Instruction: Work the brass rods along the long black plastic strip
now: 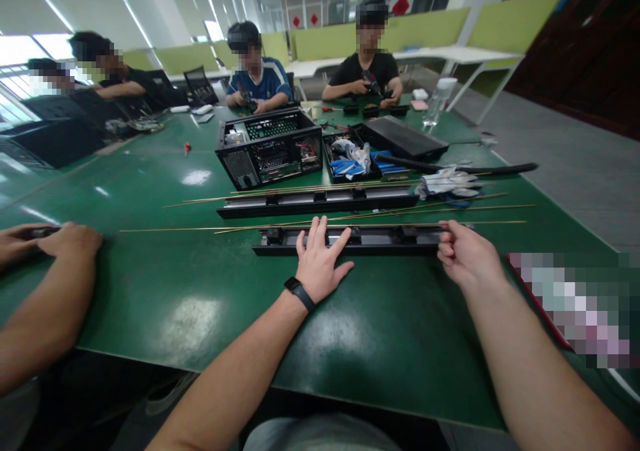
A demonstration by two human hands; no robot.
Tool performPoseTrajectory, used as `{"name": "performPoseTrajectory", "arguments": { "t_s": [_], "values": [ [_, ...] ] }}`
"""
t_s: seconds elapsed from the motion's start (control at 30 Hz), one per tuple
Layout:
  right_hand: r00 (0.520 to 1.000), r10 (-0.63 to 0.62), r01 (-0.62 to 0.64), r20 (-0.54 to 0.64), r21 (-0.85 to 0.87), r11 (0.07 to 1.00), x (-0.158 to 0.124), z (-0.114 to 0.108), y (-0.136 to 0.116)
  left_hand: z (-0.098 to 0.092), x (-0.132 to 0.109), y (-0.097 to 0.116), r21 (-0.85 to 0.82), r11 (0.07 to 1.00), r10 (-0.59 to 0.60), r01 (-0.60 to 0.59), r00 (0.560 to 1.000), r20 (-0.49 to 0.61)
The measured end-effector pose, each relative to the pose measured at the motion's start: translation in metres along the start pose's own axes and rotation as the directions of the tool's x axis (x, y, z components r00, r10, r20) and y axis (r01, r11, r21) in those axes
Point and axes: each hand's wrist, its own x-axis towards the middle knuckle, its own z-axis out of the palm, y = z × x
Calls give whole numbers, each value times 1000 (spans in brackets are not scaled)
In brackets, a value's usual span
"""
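Observation:
My left hand (323, 261), with a dark band on its wrist, lies with fingers spread across the middle of a long black channel-shaped rail (380, 239). Dark blocks sit inside that rail. At the rail's right end my right hand (470, 254) is closed in a pinch, its fingertips close to a thin brass-coloured rod (505, 222). What lies between those fingers, if anything, I cannot make out. Several similar thin rods run along and across the rail. Behind it lies a second, similar black rail (325, 204), parallel to the first.
Beyond the rails stand an open black computer case (273, 151), a box with gloves (353, 157), a black panel (405, 136) and white gloves (450, 183). A co-worker's hands (70, 241) are at the left; other people sit across the green table (200, 304).

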Motion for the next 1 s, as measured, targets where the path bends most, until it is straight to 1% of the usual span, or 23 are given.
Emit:
{"name": "performPoseTrajectory", "arguments": {
  "t_s": [0.23, 0.5, 0.63, 0.83, 1.0],
  "values": [
    [1000, -16, 16, 10, 6, 1000, 8, -4, 4, 1, 0, 0, -5, 1000, 6, -6, 1000, -2],
    [1000, -6, 7, 14, -6, 1000, 3, -2, 1, -3, 1, 2, -6, 1000, 3, -3, 1000, 16],
    [1000, 3, -3, 31, -11, 1000, 12, -6, 4, -3, 1, 3, -3, 1000, -8, 8, 1000, 20],
    [997, -42, 45, 67, -31, 999, 29, -17, 11, -1, -1, 3, 6, 1000, -11, 11, 1000, 6],
    [996, -31, 34, 78, -39, 999, 33, -20, 12, 1, -1, 3, 13, 1000, -13, 13, 1000, 3]
  ]
}}
